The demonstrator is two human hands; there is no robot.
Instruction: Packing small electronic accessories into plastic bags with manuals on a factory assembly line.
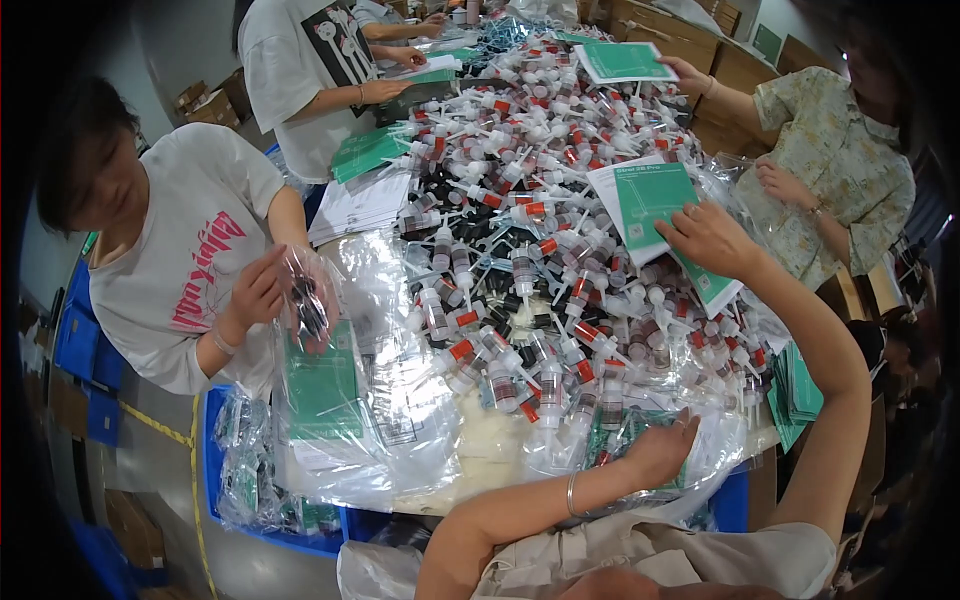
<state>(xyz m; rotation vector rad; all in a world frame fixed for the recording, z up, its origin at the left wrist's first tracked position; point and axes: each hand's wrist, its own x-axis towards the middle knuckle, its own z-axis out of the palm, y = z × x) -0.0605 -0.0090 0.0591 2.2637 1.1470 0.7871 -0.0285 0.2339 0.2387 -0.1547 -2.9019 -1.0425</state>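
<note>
My left hand [662,452], with a bracelet at the wrist, is closed at the edge of a clear plastic bag [722,440] near the table's front. Green and red items show through the plastic beside it. Farther right, my right hand [708,238] reaches over the pile, its fingers closed on a green booklet [655,200]. White sheets lie under that booklet. Between and beyond my hands spreads a large heap of small clear bottles [522,270] with white nozzle tips, and with red and black parts among them.
At the left, a person's hands [262,290] hold a clear bag with a green card [322,385]. Across at right, another person holds a green booklet [622,62]. A blue bin [212,440] of filled bags stands front left. Green booklets [795,395] lie at the right edge.
</note>
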